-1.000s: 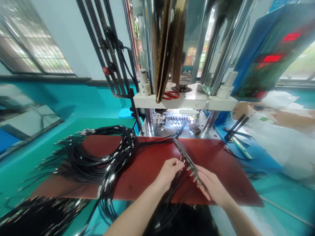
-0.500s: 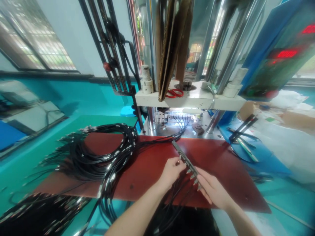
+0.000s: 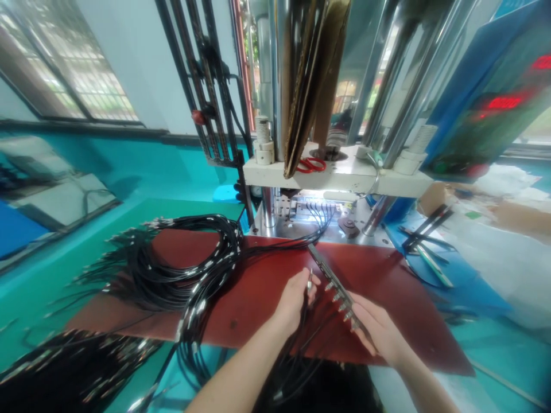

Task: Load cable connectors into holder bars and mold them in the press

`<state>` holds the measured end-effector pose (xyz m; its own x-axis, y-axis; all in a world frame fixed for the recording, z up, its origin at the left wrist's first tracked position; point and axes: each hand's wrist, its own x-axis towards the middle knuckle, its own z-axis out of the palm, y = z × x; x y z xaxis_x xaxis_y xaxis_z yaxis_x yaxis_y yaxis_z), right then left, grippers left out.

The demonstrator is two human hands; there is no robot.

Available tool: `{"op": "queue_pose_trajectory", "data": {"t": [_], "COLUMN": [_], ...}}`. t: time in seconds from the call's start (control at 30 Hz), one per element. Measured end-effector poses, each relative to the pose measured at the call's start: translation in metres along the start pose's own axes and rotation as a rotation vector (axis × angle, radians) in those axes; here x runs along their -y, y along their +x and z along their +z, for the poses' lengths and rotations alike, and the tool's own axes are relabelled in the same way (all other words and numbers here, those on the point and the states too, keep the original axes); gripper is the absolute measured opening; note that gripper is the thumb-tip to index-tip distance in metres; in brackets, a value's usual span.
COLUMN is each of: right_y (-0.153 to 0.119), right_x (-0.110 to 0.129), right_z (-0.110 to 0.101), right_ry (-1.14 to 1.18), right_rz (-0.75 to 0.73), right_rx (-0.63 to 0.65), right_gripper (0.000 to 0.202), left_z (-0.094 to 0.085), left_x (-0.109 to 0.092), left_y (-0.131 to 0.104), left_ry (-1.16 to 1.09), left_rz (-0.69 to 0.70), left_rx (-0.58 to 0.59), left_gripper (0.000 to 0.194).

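My right hand [image 3: 381,327] grips the lower end of a narrow dark metal bar [image 3: 323,268], which slants up and away to the left above the red-brown board. Several small metal connectors [image 3: 341,306] stick out along the bar's left side, with black cables trailing down from them. Just left of the bar, my left hand [image 3: 293,298] is closed on a cable with a metal connector tip [image 3: 310,279] pointing upward. A small gap separates that tip from the bar. Part of the cable is hidden by the fingers.
Coiled black cables [image 3: 172,287] lie on the left of the red-brown board [image 3: 413,315]. Behind it stands a press with a white plate [image 3: 365,179], red-handled scissors [image 3: 312,165] on top, and a lit mould [image 3: 307,211] with cables below. Tools lie on a blue sheet [image 3: 477,287] at right.
My left hand has drawn slightly down and left from the bar, and the connector tip now shows apart from it. The bar and right hand have shifted a little right and down.
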<state>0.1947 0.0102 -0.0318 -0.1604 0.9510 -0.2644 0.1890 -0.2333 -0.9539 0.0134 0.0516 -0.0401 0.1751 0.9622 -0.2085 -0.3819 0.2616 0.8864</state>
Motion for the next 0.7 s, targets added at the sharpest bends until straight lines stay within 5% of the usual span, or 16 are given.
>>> {"op": "queue_pose_trajectory", "data": {"t": [0.27,0.7], "right_y": [0.003,0.005], "right_x": [-0.005,-0.001], "right_z": [-0.002,-0.003], "right_ry": [-0.019,-0.054], "right_rz": [0.031,0.032], "right_rx": [0.027,0.132], "right_gripper": [0.061,0.055], "left_z": [0.001,-0.004], "left_x": [0.001,-0.009], "left_y": [0.014,0.021], "left_ry": [0.255,0.369], "left_rz": [-0.160,-0.030], "left_rx": [0.017,0.120], "left_gripper": [0.030,0.027]}}
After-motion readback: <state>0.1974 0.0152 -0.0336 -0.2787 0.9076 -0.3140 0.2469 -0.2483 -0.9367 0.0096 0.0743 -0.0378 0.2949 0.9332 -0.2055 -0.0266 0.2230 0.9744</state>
